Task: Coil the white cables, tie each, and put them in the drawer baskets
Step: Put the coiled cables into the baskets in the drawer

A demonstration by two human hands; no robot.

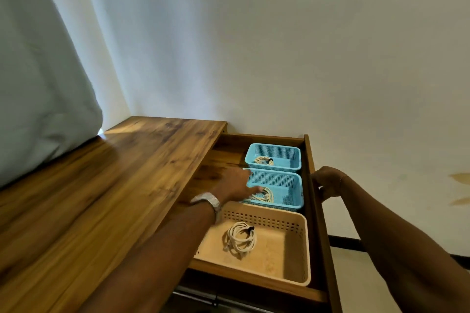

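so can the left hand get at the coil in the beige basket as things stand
Probably yes. The coil lies uncovered in the open-topped beige basket, with nothing over it. The left hand is reaching into the middle blue basket just beyond and would only need to draw back.

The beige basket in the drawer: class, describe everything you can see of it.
The beige basket looks like plastic, rectangular with rounded corners and rows of small holes along its far wall. It sits upright in the open drawer, nearest the camera, beside a blue basket. One tied white cable coil lies inside it.

Prob. a home room: wood desk [106, 185] w/ open drawer [311, 185], plain wall [305, 46], pale curtain [45, 84].
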